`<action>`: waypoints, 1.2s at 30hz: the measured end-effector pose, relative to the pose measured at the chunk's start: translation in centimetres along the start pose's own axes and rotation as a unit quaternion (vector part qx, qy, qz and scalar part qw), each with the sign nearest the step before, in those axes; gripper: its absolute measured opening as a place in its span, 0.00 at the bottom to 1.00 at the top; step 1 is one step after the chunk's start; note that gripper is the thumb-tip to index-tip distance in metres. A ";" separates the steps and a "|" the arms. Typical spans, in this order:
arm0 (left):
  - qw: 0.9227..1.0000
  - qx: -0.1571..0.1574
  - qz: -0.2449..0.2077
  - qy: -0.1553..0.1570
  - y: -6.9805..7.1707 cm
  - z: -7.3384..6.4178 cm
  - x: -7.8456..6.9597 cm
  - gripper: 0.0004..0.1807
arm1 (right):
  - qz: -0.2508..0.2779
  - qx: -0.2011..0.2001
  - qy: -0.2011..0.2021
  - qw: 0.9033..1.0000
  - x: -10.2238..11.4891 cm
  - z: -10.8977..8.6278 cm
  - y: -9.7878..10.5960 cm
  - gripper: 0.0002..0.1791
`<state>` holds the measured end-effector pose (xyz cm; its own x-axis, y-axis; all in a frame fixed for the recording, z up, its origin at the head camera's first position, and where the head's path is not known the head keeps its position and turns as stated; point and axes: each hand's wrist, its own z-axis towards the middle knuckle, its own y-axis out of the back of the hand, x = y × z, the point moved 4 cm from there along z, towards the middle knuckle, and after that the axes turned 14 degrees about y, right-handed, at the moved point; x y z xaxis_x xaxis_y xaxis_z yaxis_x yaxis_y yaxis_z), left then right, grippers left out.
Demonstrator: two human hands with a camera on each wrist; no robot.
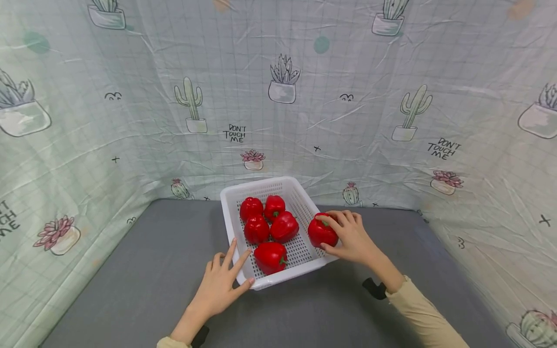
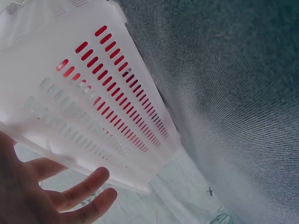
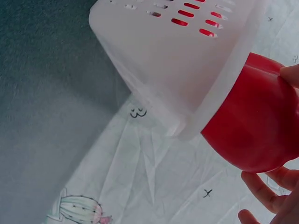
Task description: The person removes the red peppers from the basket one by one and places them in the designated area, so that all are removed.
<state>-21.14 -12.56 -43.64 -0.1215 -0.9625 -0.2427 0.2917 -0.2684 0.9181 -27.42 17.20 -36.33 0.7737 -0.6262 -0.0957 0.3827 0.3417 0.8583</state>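
A white slotted plastic basket (image 1: 278, 279) stands on the grey table with several red bell peppers (image 1: 285, 226) inside. My right hand (image 1: 348, 237) grips another red bell pepper (image 1: 321, 230) over the basket's right rim, thumb on the near side and fingers across its top. In the right wrist view that pepper (image 3: 261, 116) shows above the rim, partly hidden behind it. My left hand (image 1: 219, 285) is spread at the basket's near left corner, fingertips at the rim. From the left wrist view, its fingers (image 2: 86, 189) lie extended along the rim, outside the slotted wall (image 2: 37, 84).
The grey tabletop (image 1: 143, 280) spreads around the basket. Behind it and on both sides hangs a pale curtain (image 1: 243, 63) printed with cacti and lettering. Dark straps (image 1: 374, 288) show near both wrists.
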 end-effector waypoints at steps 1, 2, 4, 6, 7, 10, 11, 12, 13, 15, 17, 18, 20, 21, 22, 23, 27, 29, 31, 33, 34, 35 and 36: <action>1.000 0.002 -0.001 0.001 0.0 0.0 0.0 0.37 | -0.003 0.000 0.002 1.000 -0.1 -0.1 0.1 0.39; 1.000 0.004 -0.002 0.001 0.1 0.0 0.0 0.37 | -0.007 0.001 0.005 1.000 -0.1 -0.2 0.2 0.39; 1.000 0.008 -0.003 0.003 0.1 0.0 0.0 0.37 | -0.010 -0.002 0.008 1.000 -0.2 -0.3 0.4 0.39; 1.000 0.012 -0.002 0.003 0.1 0.0 0.0 0.37 | -0.015 -0.008 0.011 1.000 -0.4 -0.5 0.6 0.39; 1.000 0.013 -0.001 0.003 0.1 0.0 0.0 0.37 | -0.018 -0.011 0.011 1.000 -0.5 -0.5 0.8 0.39; 1.000 0.015 -0.001 0.005 0.0 0.0 0.1 0.37 | -0.027 -0.017 0.010 0.999 -0.9 -0.6 1.2 0.38; 1.000 0.016 -0.001 0.006 0.0 0.0 0.1 0.37 | -0.032 -0.017 0.008 0.999 -1.0 -0.6 1.3 0.37; 1.000 0.016 -0.001 0.006 0.0 0.0 0.1 0.37 | -0.034 -0.016 0.005 0.999 -1.1 -0.6 1.4 0.37; 1.000 0.016 -0.001 0.006 0.0 0.0 0.1 0.37 | -0.036 -0.014 0.002 0.999 -1.3 -0.7 1.4 0.37; 1.000 0.014 -0.001 0.005 0.0 0.1 0.1 0.37 | -0.039 -0.011 -0.005 0.999 -1.5 -0.7 1.5 0.37; 1.000 0.013 0.000 0.004 0.0 0.1 0.1 0.37 | -0.041 -0.009 -0.012 0.999 -1.8 -0.8 1.5 0.37; 1.000 0.012 0.002 0.003 0.0 0.1 0.0 0.37 | -0.039 -0.009 -0.016 0.999 -1.9 -0.9 1.5 0.37; 1.000 0.013 0.001 0.002 0.0 0.1 0.0 0.37 | -0.036 -0.010 -0.022 0.999 -2.1 -1.0 1.6 0.36; 1.000 0.013 0.001 0.002 0.0 0.1 0.0 0.37 | -0.035 -0.010 -0.025 0.999 -2.2 -1.1 1.6 0.36; 1.000 0.014 0.001 0.002 0.0 0.1 0.0 0.37 | -0.035 -0.009 -0.027 0.999 -2.3 -1.1 1.6 0.35; 1.000 0.014 0.000 0.002 0.0 0.1 0.0 0.37 | -0.033 -0.009 -0.027 0.999 -2.4 -1.1 1.6 0.35; 1.000 0.013 -0.004 0.003 0.1 0.1 -0.1 0.36 | -0.036 -0.009 -0.027 0.999 -2.4 -0.9 1.6 0.34; 1.000 0.013 -0.004 0.004 0.1 0.1 -0.1 0.36 | -0.039 -0.010 -0.028 0.999 -2.5 -0.7 1.5 0.34; 1.000 0.014 -0.003 0.005 0.1 0.2 -0.1 0.37 | -0.040 -0.013 -0.031 0.999 -2.5 -0.6 1.4 0.34; 1.000 0.016 -0.001 0.007 0.1 0.1 -0.1 0.37 | -0.040 -0.016 -0.035 0.998 -2.7 -0.7 1.3 0.34; 1.000 0.017 0.000 0.007 0.1 0.1 -0.1 0.37 | -0.040 -0.017 -0.037 0.998 -2.8 -0.7 1.3 0.33; 1.000 0.018 0.000 0.008 0.1 0.1 -0.1 0.37 | -0.039 -0.017 -0.040 0.998 -2.9 -0.7 1.3 0.33; 1.000 0.018 0.001 0.008 0.1 0.1 -0.1 0.36 | -0.039 -0.018 -0.042 0.998 -3.0 -0.8 1.3 0.33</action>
<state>-21.16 -12.49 -43.51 -0.1057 -0.9634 -0.2462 0.2574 -0.2657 0.9291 -28.87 20.10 -35.37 0.6956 -0.7087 -0.1181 0.4595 0.3124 0.8314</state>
